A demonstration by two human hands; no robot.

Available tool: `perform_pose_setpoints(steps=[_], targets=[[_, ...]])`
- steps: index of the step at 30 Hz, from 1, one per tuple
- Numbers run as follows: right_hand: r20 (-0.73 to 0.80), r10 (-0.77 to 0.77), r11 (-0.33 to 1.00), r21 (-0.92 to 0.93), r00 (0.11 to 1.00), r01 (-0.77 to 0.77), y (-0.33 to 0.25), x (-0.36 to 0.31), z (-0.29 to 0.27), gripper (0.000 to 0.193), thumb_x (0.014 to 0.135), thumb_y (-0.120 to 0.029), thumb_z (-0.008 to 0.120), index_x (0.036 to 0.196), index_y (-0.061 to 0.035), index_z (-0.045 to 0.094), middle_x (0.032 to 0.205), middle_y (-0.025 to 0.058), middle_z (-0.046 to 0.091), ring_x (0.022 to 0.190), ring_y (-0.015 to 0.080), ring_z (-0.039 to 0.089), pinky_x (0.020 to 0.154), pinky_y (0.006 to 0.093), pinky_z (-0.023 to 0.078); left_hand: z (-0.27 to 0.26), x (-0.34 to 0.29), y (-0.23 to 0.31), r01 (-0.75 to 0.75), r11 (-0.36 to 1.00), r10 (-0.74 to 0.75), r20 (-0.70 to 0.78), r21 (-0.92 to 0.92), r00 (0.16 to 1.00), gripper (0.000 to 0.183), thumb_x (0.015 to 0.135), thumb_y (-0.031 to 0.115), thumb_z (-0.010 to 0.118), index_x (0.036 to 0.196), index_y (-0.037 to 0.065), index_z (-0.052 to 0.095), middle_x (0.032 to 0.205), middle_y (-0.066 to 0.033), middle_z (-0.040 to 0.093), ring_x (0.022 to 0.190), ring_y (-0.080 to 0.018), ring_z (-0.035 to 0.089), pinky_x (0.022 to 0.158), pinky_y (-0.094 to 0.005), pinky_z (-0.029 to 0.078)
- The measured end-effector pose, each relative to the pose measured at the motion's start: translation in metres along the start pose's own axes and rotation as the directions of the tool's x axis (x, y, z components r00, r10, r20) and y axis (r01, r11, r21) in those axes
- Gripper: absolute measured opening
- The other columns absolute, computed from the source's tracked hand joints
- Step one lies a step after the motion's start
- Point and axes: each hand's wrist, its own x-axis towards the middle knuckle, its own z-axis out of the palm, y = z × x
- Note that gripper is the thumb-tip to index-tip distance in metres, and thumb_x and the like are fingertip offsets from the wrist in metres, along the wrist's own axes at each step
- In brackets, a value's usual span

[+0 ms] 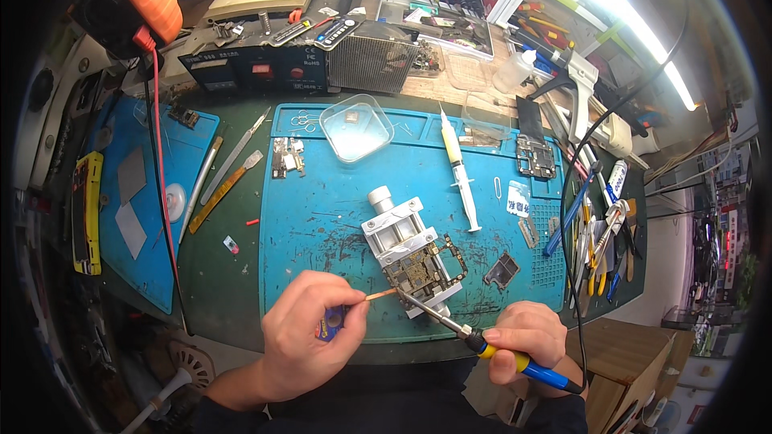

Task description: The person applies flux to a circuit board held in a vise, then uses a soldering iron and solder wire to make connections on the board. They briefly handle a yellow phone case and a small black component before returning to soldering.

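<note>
A dark phone circuit board [418, 267] is clamped in a silver metal holder [392, 229] near the front of the blue mat. My left hand [305, 337] grips a small blue spool of desoldering braid [329, 326]. From it a short copper-coloured strip reaches the board's lower left edge. In my right hand [527, 333] is a soldering iron [523, 363] with a blue and yellow handle. Its metal tip slants up and left, meeting the end of the braid at the board's edge; exact contact is too small to tell.
A flux syringe [458, 169] lies behind the holder, beside a clear square dish [356, 130]. A small dark metal shield [502, 271] sits to the right. Several tools [599, 249] crowd the right edge. The iron's black cable [568, 217] runs up past them. Left lie tweezers [235, 153].
</note>
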Motion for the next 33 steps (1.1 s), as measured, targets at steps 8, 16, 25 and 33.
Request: perform_pose_setpoints(steps=[8, 16, 25, 33], targets=[[0.011, 0.001, 1.000, -0.001, 1.000, -0.001, 0.0011, 0.0008, 0.0000, 0.013, 0.087, -0.012, 0.068, 0.092, 0.0005, 0.069, 0.062, 0.0040, 0.064, 0.047, 0.0142, 0.061, 0.041, 0.0251, 0.046, 0.0006, 0.0005, 0.0002, 0.023, 1.000, -0.023, -0.013, -0.004, 1.000, 0.021, 0.076, -0.009, 0.072, 0.092, 0.000, 0.063, 0.087, -0.0121, 0.064, 0.073, -0.0184, 0.062, 0.063, -0.0281, 0.050], [0.017, -0.006, 1.000, -0.010, 1.000, 0.007, 0.0028, 0.0004, 0.0010, 0.014, 0.088, -0.013, 0.069, 0.093, -0.0001, 0.069, 0.063, 0.0039, 0.065, 0.047, 0.0144, 0.062, 0.041, 0.0257, 0.047, 0.0015, 0.0023, 0.0007, 0.027, 1.000, -0.026, -0.046, 0.003, 0.999, 0.019, 0.077, -0.008, 0.072, 0.091, 0.000, 0.063, 0.088, -0.0122, 0.064, 0.074, -0.0191, 0.062, 0.065, -0.0286, 0.049], [-0.001, -0.004, 1.000, -0.017, 1.000, 0.004, 0.0040, -0.0008, 0.0018, 0.016, 0.089, -0.016, 0.069, 0.093, -0.0003, 0.070, 0.063, 0.0043, 0.065, 0.048, 0.0146, 0.062, 0.042, 0.0260, 0.048, 0.0016, 0.0023, 0.0016, 0.049, 0.999, -0.048, -0.034, 0.009, 0.998, 0.018, 0.078, -0.008, 0.072, 0.092, 0.000, 0.063, 0.088, -0.0123, 0.064, 0.075, -0.0200, 0.062, 0.066, -0.0295, 0.050], [0.011, 0.002, 1.000, -0.009, 1.000, -0.002, 0.0045, 0.0003, 0.0013, 0.017, 0.088, -0.016, 0.070, 0.093, 0.0002, 0.070, 0.063, 0.0046, 0.066, 0.048, 0.0149, 0.063, 0.042, 0.0260, 0.049, 0.0028, 0.0034, -0.0029, -0.023, 0.998, 0.027, -0.073, 0.058, 0.997, 0.020, 0.078, -0.006, 0.075, 0.094, 0.001, 0.065, 0.089, -0.0109, 0.064, 0.070, -0.0188, 0.064, 0.057, -0.0291, 0.052]])
